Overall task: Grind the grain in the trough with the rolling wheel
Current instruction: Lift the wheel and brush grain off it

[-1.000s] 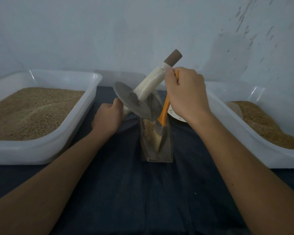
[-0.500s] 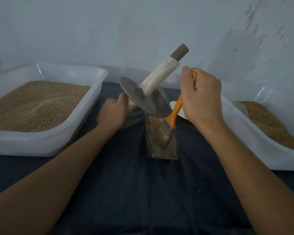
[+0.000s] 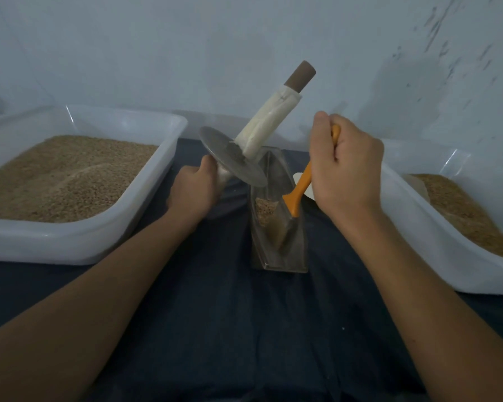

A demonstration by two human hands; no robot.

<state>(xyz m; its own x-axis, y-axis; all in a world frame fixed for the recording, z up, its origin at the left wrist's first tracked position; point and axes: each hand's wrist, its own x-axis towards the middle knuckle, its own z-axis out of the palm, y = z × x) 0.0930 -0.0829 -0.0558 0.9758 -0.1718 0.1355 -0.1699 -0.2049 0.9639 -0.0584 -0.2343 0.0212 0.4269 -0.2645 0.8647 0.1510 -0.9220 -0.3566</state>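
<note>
Cloth: a dark blue cloth (image 3: 233, 329) covers the table, nearest the camera.
Trough: a narrow metal trough (image 3: 276, 256) stands on the cloth between the forearms, running away from the viewer; a small heap of grain (image 3: 264, 210) lies inside, partway along.
Right hand: the right hand (image 3: 346, 166) has its fingers curled round the orange handle of a brush (image 3: 295, 203) — the bristles reach down into the trough beside the grain.
Left hand: the left hand (image 3: 193, 192) grips the lower handle end of the rolling wheel (image 3: 233, 161), tilted, its disc lifted over the trough's far end.
Bins: a left bin (image 3: 79, 248) and a right bin (image 3: 413, 236) — both white, both holding grain.
</note>
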